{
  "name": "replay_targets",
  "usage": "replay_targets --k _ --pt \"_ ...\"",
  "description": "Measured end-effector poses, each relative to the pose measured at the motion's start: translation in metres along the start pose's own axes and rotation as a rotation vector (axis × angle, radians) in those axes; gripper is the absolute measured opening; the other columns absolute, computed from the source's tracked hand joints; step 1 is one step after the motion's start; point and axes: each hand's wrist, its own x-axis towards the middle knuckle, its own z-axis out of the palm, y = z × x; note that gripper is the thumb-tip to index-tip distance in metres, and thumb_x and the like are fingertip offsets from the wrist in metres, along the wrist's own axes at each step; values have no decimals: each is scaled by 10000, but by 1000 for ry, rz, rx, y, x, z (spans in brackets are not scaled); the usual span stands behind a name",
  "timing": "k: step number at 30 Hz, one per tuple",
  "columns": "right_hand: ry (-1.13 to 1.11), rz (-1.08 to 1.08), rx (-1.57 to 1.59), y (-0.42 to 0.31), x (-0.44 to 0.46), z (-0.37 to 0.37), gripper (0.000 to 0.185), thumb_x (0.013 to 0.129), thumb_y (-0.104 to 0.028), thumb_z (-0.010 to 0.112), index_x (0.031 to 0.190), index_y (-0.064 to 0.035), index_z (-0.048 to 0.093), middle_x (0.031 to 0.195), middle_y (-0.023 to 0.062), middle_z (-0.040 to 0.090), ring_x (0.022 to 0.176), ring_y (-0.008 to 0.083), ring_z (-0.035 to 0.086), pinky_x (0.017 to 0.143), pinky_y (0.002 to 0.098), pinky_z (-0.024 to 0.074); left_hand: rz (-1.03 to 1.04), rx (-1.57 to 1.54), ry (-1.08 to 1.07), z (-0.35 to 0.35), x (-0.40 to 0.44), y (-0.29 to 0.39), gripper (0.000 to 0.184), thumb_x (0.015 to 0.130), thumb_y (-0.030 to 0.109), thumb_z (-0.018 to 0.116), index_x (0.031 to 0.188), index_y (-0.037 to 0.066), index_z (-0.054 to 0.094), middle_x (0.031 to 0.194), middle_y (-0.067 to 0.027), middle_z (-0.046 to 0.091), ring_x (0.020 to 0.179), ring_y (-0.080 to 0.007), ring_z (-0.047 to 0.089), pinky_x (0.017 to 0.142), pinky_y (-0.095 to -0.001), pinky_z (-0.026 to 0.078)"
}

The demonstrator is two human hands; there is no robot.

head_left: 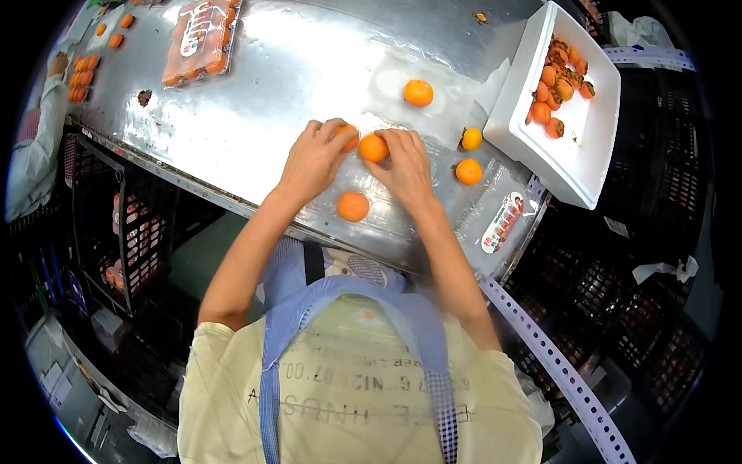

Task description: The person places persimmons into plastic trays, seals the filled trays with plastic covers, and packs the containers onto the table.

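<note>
My blue apron (352, 287) sits below; my left hand (312, 158) curls its fingers round one persimmon (349, 139), my right hand (406, 164) another persimmon (373, 148), at the clear plastic tray (394, 207) by the counter's (270, 85) near edge. Light, even pressure should spare the skins

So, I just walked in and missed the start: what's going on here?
A person has the left hand on one persimmon and the right hand on another, over clear plastic packaging on a metal table. A third sits nearer the body; three more lie toward a white box holding others.
</note>
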Motion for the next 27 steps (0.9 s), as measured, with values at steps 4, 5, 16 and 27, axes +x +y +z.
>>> replay_targets --k 4,5,16,27 --pt "57 -63 -37 -9 2 -1 480 620 -149 755 1060 -60 585 1050 68 564 972 270 501 849 363 420 166 178 -124 -11 16 -9 227 744 86 618 963 80 562 962 -38 544 858 -240 532 752 -357 477" --pt "66 -68 -48 -8 1 -5 474 627 -146 751 1062 -56 584 1046 68 563 973 270 501 845 363 426 204 210 -141 -8 21 -8 198 734 78 619 920 63 555 922 -40 541 844 -237 538 736 -361 481" --pt "137 114 244 7 -21 -15 308 719 -101 677 1010 -28 608 1015 101 570 961 283 528 833 362 447 240 76 -324 -26 40 -23 436 677 84 701 1070 31 521 1047 -137 559 910 -285 578 763 -364 493" --pt "27 400 969 -23 -15 -21 408 821 -172 671 1147 37 544 977 117 626 780 151 622 662 248 493 173 -453 -17 -21 16 25 564 665 84 754 1178 51 520 1115 -135 537 949 -248 566 778 -320 494"
